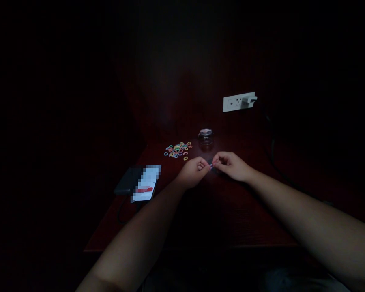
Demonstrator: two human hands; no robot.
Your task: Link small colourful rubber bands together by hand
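My left hand (196, 171) and my right hand (230, 165) meet over the dark red table, fingertips almost touching. Each is closed in a pinch on a small pale purple hair tie (211, 166), of which only a short piece shows between the fingers. Behind and left of my left hand lies a loose pile of colourful small hair ties (178, 149) in yellow, blue, pink and green. Beyond the hands, a clear round jar (206, 140) stands with its lid on; its contents are too dim to make out.
A lit phone (146, 184) rests against a dark flat box-like object (127, 181) at the table's left, with a cable below. On the back wall is a white socket (233, 102) with a plug; its dark cable (273, 150) runs down the right side. The surroundings are very dark.
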